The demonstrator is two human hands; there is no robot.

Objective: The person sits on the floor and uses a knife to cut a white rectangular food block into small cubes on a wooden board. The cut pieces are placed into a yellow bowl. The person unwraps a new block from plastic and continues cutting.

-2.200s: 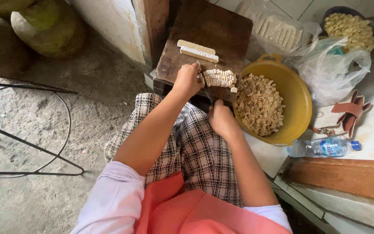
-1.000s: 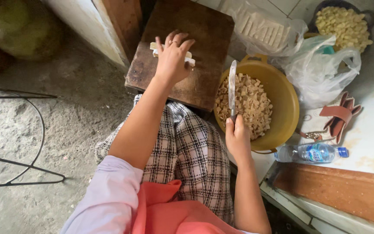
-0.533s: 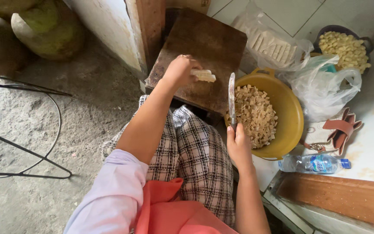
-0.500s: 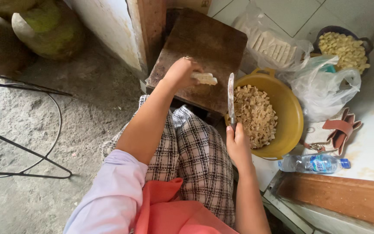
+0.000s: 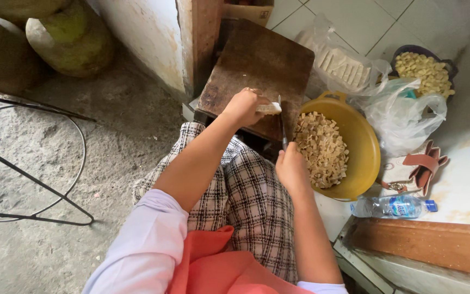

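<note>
Knife (image 5: 282, 124) has dropped beside the pale slab (image 5: 269, 108) pinched in left grip (image 5: 244, 106); right grip (image 5: 291, 169) clasps its handle.

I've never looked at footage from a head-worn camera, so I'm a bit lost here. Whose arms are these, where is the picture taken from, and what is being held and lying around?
The one picture comes from a camera on a seated person's head, looking down over their lap, so both arms are that person's own. The left hand presses a pale strip onto a dark wooden board. The right hand holds a knife, blade toward the strip. Beside the board, a yellow basin holds small cut cubes. Further right lie a clear bag of uncut pale blocks, a dark bowl of more pieces, a small pouch and a plastic water bottle.
</note>
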